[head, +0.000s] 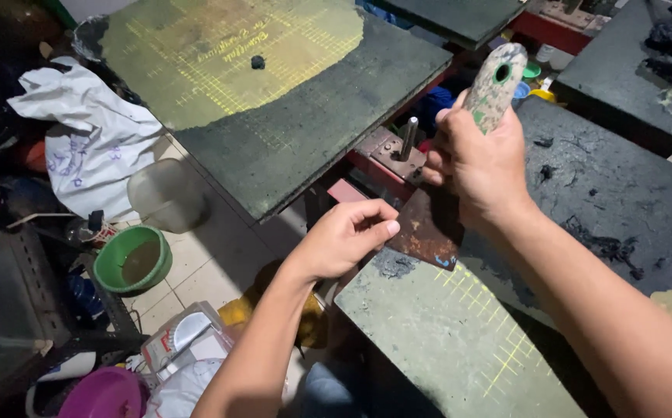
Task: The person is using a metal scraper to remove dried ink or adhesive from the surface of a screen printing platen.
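My right hand [481, 164] grips the pale, paint-stained handle [495, 83] of a wide scraper, held upright. Its rusty flat blade [427, 230] points down over the corner of a green grid-marked board [459, 340]. My left hand [347, 235] is curled at the blade's left edge, thumb and fingertips touching or almost touching the metal. A smear of dark residue [392, 265] lies on the board just under the blade.
A second green board [289, 101] with a small black lump [258, 62] lies ahead. A metal post on a bracket [408, 138] stands between boards. On the floor at left sit a green bowl [132, 259], a clear tub [167, 195], white cloth [92, 139] and a purple bowl [104, 393].
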